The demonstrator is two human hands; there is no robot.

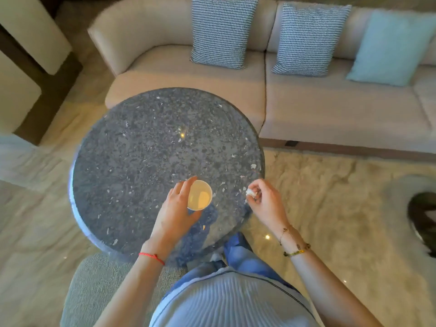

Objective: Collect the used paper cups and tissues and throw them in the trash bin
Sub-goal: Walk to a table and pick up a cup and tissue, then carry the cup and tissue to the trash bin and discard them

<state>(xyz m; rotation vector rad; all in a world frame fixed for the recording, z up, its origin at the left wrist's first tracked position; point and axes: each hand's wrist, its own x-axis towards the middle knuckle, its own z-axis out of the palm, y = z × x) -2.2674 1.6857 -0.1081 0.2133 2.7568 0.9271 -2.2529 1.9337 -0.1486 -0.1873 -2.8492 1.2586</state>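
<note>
A white paper cup stands upright on the round dark speckled table, near its front edge. My left hand wraps around the cup's left side, fingers and thumb on its wall. A small crumpled white tissue is pinched in the fingers of my right hand, just over the table's right rim. No trash bin is in view.
A beige sofa with two checked cushions and a light blue cushion stands behind the table. A shaggy cream rug lies to the right. A grey upholstered seat is at my lower left. Polished stone floor surrounds the table.
</note>
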